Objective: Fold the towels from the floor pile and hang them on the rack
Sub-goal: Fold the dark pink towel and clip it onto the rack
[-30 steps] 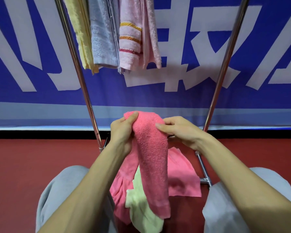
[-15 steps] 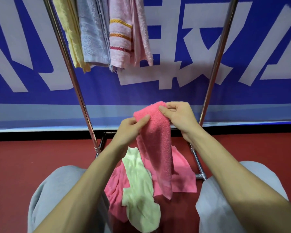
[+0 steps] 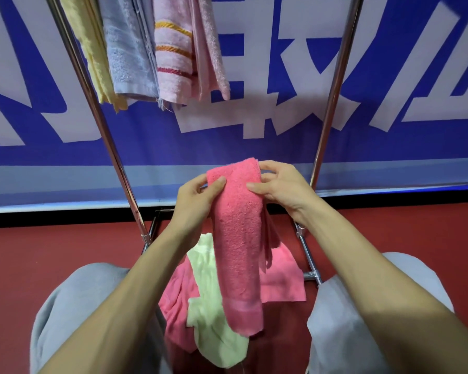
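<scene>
Left hand [image 3: 197, 195], right hand [image 3: 278, 184], pinching folded towel [image 3: 238, 238]

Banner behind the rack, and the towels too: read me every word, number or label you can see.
Blue banner: large white characters, cut off at the picture's top edge and partly behind the hanging towels; none reads whole.
Hanging towels, held pink towel, floor pile: no label or print shows.
</scene>
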